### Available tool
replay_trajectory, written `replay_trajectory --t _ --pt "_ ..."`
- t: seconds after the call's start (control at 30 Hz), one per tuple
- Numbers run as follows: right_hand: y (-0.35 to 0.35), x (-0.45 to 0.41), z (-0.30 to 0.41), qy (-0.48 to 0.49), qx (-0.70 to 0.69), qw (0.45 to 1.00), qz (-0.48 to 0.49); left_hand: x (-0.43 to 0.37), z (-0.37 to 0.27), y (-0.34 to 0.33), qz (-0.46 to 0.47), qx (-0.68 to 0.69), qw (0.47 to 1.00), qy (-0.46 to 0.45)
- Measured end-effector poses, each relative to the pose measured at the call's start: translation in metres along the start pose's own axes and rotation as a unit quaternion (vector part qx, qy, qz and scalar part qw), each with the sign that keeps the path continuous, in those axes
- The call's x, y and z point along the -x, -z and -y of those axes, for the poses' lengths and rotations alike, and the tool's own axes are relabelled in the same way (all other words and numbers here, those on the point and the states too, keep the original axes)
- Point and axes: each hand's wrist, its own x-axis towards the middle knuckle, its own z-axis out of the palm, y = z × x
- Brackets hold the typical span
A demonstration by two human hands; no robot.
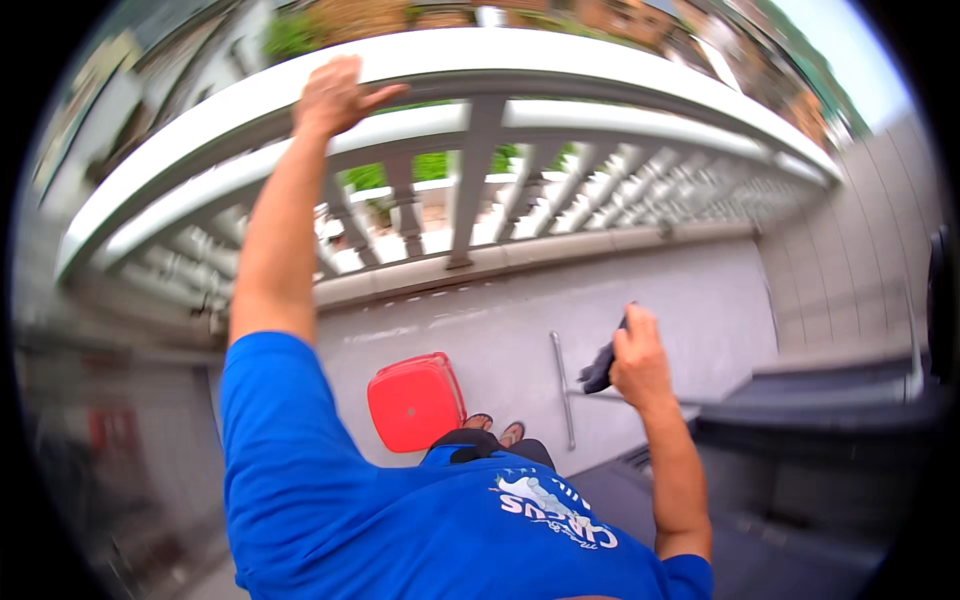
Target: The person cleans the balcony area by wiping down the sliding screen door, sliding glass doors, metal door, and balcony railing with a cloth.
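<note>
My left hand, its arm stretched forward, is on the white handrail of a balcony balustrade. The fingers curl over the rail's top and the thumb points out to the right. In my right hand is a bunched dark cloth, held above the floor; one end hangs out below the fist. Most of the cloth's upper part is hidden by the fingers.
A red plastic stool stands beside my sandalled feet. Right of them a metal T-shaped bar juts out near dark furniture. White balusters rise from a low ledge. A tiled wall closes the right end.
</note>
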Motion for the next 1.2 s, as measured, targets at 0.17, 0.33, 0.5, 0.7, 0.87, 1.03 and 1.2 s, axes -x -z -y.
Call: replay_trajectory --t 0.17,0.33,0.5,0.7,0.87,1.03,1.2 --pt "0.06 -0.147 -0.038 0.212 0.01 0.974 -0.074 -0.003 -0.005 0.003 0.037 0.055 0.996 0.061" --pt "0.089 -0.293 -0.115 0.341 0.074 0.921 -0.173 -0.002 -0.005 0.014 0.065 0.028 0.995 0.068" --pt "0.05 -0.427 -0.233 0.362 0.051 0.928 -0.071 0.004 -0.005 0.015 0.05 0.028 0.996 0.066" --pt "-0.026 -0.479 -0.302 0.229 -0.01 0.973 -0.009 -0.001 -0.016 0.013 0.044 0.039 0.995 0.077" --pt "0.032 -0.477 -0.234 0.098 0.069 0.98 0.161 -0.004 -0.013 0.013 0.059 0.029 0.995 0.071" --pt "0.025 -0.474 -0.214 0.237 0.136 0.961 0.034 -0.008 -0.014 0.012 0.064 0.047 0.995 0.068" --pt "0.002 -0.458 -0.15 0.26 0.036 0.956 0.128 -0.003 -0.007 0.012 0.054 0.05 0.995 0.064"
